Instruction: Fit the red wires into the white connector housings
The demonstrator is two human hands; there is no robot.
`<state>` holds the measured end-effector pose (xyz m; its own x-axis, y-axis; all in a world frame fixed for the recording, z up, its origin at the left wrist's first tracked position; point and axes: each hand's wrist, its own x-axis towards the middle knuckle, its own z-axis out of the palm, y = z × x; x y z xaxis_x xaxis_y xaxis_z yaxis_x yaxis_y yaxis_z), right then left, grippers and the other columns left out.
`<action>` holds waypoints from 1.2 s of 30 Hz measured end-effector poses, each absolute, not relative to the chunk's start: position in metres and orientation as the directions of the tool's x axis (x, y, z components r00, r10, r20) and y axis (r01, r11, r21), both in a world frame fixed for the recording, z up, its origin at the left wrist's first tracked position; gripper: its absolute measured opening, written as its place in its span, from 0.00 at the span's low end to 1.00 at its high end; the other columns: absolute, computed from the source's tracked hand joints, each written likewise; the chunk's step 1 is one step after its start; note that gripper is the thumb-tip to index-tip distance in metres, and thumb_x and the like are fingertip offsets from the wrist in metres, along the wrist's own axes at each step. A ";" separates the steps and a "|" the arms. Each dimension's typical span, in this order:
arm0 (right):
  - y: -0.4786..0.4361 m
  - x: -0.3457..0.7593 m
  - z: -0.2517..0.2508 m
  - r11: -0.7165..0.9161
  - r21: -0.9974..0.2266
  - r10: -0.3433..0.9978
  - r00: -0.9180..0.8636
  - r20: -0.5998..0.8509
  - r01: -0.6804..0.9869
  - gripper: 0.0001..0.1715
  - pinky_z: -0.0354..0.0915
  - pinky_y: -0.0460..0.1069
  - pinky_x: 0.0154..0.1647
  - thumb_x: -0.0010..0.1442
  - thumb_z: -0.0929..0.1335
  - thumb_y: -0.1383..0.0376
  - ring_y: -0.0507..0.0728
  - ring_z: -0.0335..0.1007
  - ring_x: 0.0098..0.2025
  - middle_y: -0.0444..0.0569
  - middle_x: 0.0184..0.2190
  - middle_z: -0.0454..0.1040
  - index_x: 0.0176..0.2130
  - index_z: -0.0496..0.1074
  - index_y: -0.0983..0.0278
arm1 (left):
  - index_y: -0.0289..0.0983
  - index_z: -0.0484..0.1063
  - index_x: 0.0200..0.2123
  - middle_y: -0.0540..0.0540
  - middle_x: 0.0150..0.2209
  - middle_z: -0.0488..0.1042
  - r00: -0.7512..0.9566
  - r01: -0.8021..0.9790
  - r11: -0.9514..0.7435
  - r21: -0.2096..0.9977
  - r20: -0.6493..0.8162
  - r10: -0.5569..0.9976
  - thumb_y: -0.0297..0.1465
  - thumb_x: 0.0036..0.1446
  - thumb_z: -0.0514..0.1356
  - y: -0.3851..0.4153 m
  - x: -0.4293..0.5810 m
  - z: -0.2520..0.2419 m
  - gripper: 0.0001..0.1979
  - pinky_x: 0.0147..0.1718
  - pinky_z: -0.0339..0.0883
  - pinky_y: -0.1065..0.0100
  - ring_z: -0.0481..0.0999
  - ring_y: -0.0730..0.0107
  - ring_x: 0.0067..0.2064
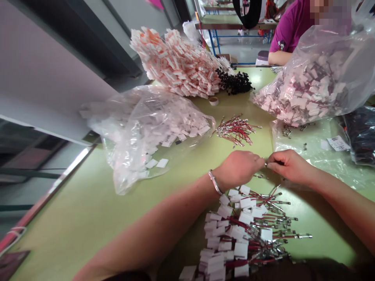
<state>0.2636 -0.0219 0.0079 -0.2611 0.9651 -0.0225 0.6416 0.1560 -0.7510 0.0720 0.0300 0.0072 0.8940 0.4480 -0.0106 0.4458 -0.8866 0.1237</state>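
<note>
My left hand (pixel 240 168), with a bangle at the wrist, is closed, its fingers curled and hiding whatever lies inside. Its fingertips meet those of my right hand (pixel 288 166), which pinches a small metal terminal (pixel 265 164) showing in the gap. Just below the hands lie a few loose metal terminals (pixel 260 176). Nearer to me spreads a pile of red wires with metal ends (pixel 272 222), many bearing white tags (pixel 241 249). Beyond the hands sits a loose heap of short red wires with metal terminals (pixel 237 130).
A clear bag of white pieces (pixel 175 125) lies left, a fuller bag (pixel 307 89) right. Behind are a pink-and-white stack (pixel 181 66), black parts (pixel 236 82) and a tape roll (pixel 213 101). A flat plastic bag (pixel 316 152) lies right. A person in purple (pixel 290 27) sits opposite.
</note>
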 end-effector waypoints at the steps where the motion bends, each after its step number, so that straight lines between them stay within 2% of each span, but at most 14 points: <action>1: -0.022 0.263 0.008 0.113 -0.760 0.968 -0.243 -0.061 0.640 0.12 0.59 0.45 0.21 0.55 0.65 0.64 0.49 0.61 0.20 0.41 0.18 0.70 0.22 0.71 0.63 | 0.37 0.69 0.34 0.46 0.30 0.73 0.898 0.440 -0.891 0.111 -0.027 0.440 0.25 0.59 0.52 0.029 0.073 0.007 0.07 0.26 0.53 0.67 0.69 0.68 0.31; 5: -0.019 0.265 0.009 0.084 -0.758 0.976 -0.208 -0.069 0.647 0.14 0.61 0.47 0.21 0.58 0.65 0.59 0.51 0.64 0.19 0.43 0.18 0.73 0.26 0.75 0.62 | 0.37 0.69 0.35 0.45 0.32 0.74 0.868 0.495 -0.856 0.147 -0.028 0.496 0.30 0.63 0.51 0.032 0.075 0.011 0.09 0.28 0.56 0.67 0.70 0.66 0.33; 9: -0.009 0.288 0.023 0.196 -0.575 0.969 -0.067 0.237 0.794 0.15 0.66 0.53 0.38 0.58 0.65 0.57 0.58 0.73 0.36 0.50 0.37 0.79 0.39 0.78 0.60 | 0.35 0.72 0.39 0.43 0.36 0.74 0.863 0.471 -0.818 0.331 0.019 0.505 0.37 0.65 0.50 0.044 0.066 0.021 0.15 0.36 0.62 0.66 0.71 0.64 0.38; 12: -0.005 0.318 0.043 0.098 -0.476 0.928 0.092 0.360 0.874 0.16 0.64 0.50 0.33 0.58 0.66 0.58 0.56 0.71 0.31 0.50 0.33 0.79 0.38 0.78 0.64 | 0.35 0.73 0.38 0.44 0.36 0.76 0.889 0.384 -0.782 0.491 0.032 0.457 0.36 0.66 0.46 0.056 0.055 0.027 0.18 0.40 0.64 0.66 0.72 0.68 0.38; 14: -0.005 0.341 0.055 -0.011 -0.415 0.890 0.198 0.410 0.910 0.17 0.60 0.48 0.28 0.57 0.66 0.57 0.53 0.66 0.26 0.49 0.26 0.77 0.37 0.78 0.66 | 0.36 0.74 0.39 0.44 0.38 0.76 0.838 0.426 -0.757 0.496 0.098 0.536 0.34 0.66 0.46 0.065 0.047 0.029 0.17 0.43 0.64 0.65 0.72 0.68 0.40; 16: -0.003 0.365 0.062 -0.082 -0.343 0.898 0.219 0.382 0.936 0.17 0.58 0.48 0.27 0.57 0.66 0.57 0.52 0.64 0.24 0.48 0.24 0.75 0.36 0.78 0.67 | 0.37 0.74 0.41 0.44 0.40 0.75 0.752 0.530 -0.738 0.418 0.171 0.637 0.32 0.64 0.49 0.074 0.040 0.027 0.14 0.45 0.63 0.63 0.71 0.66 0.43; 18: 0.000 0.386 0.062 -0.104 -0.241 0.962 0.160 0.223 0.965 0.13 0.57 0.48 0.27 0.54 0.69 0.58 0.51 0.64 0.22 0.48 0.23 0.75 0.35 0.78 0.64 | 0.38 0.74 0.41 0.44 0.38 0.73 0.728 0.593 -0.743 0.310 0.188 0.659 0.29 0.62 0.50 0.082 0.034 0.023 0.13 0.44 0.63 0.61 0.69 0.63 0.43; 20: 0.006 0.400 0.056 -0.031 -0.194 0.999 0.036 0.022 0.981 0.09 0.58 0.49 0.28 0.50 0.71 0.64 0.52 0.66 0.23 0.49 0.26 0.77 0.35 0.79 0.61 | 0.38 0.74 0.40 0.43 0.38 0.71 0.736 0.618 -0.753 0.226 0.171 0.655 0.27 0.62 0.50 0.088 0.030 0.016 0.13 0.42 0.63 0.60 0.68 0.61 0.43; 21: 0.010 0.404 0.050 0.008 -0.187 0.999 -0.017 -0.043 0.982 0.12 0.59 0.50 0.29 0.49 0.72 0.67 0.53 0.66 0.24 0.51 0.29 0.78 0.37 0.79 0.60 | 0.38 0.74 0.40 0.42 0.38 0.70 0.734 0.630 -0.750 0.201 0.163 0.660 0.27 0.62 0.50 0.090 0.029 0.013 0.13 0.41 0.62 0.60 0.68 0.60 0.42; 24: 0.020 0.403 0.031 0.135 -0.191 0.982 -0.158 -0.108 0.972 0.19 0.61 0.51 0.33 0.47 0.72 0.70 0.54 0.67 0.27 0.55 0.37 0.76 0.41 0.78 0.60 | 0.35 0.73 0.37 0.42 0.37 0.69 0.712 0.665 -0.726 0.177 0.147 0.687 0.27 0.62 0.50 0.094 0.031 0.002 0.11 0.41 0.62 0.60 0.68 0.59 0.43; 30: 0.029 0.396 0.004 0.229 -0.219 0.967 -0.248 -0.062 0.948 0.02 0.60 0.51 0.31 0.49 0.70 0.67 0.55 0.66 0.28 0.52 0.29 0.72 0.29 0.74 0.61 | 0.34 0.69 0.32 0.42 0.37 0.68 0.691 0.676 -0.707 0.207 0.153 0.706 0.28 0.61 0.52 0.100 0.038 -0.009 0.08 0.46 0.61 0.58 0.67 0.59 0.45; 32: 0.029 0.395 0.000 0.240 -0.199 0.968 -0.249 -0.025 0.950 0.02 0.58 0.51 0.31 0.51 0.68 0.66 0.55 0.65 0.28 0.51 0.28 0.72 0.27 0.72 0.61 | 0.34 0.68 0.31 0.41 0.37 0.68 0.662 0.683 -0.690 0.239 0.195 0.723 0.28 0.61 0.52 0.100 0.039 -0.006 0.08 0.46 0.61 0.59 0.66 0.59 0.45; 34: 0.027 0.388 0.000 0.229 -0.193 0.973 -0.233 0.003 0.954 0.03 0.57 0.51 0.29 0.52 0.67 0.65 0.55 0.63 0.27 0.49 0.26 0.72 0.27 0.70 0.61 | 0.34 0.66 0.30 0.41 0.36 0.68 0.562 0.716 -0.611 0.337 0.240 0.792 0.28 0.60 0.52 0.097 0.040 0.001 0.07 0.43 0.62 0.60 0.67 0.61 0.42; 36: 0.022 0.375 0.004 0.192 -0.268 0.981 -0.195 0.015 0.944 0.03 0.57 0.50 0.27 0.52 0.66 0.64 0.54 0.63 0.25 0.46 0.24 0.71 0.28 0.69 0.60 | 0.35 0.65 0.32 0.43 0.34 0.70 0.446 0.702 -0.477 0.528 0.197 0.873 0.27 0.60 0.51 0.092 0.042 0.010 0.06 0.37 0.64 0.63 0.68 0.67 0.36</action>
<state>0.3754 0.0223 0.0038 -0.1952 0.9807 0.0148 0.9441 0.1919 -0.2679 0.0418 0.0915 0.0100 0.4457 0.8733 0.1966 0.7023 -0.4773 0.5282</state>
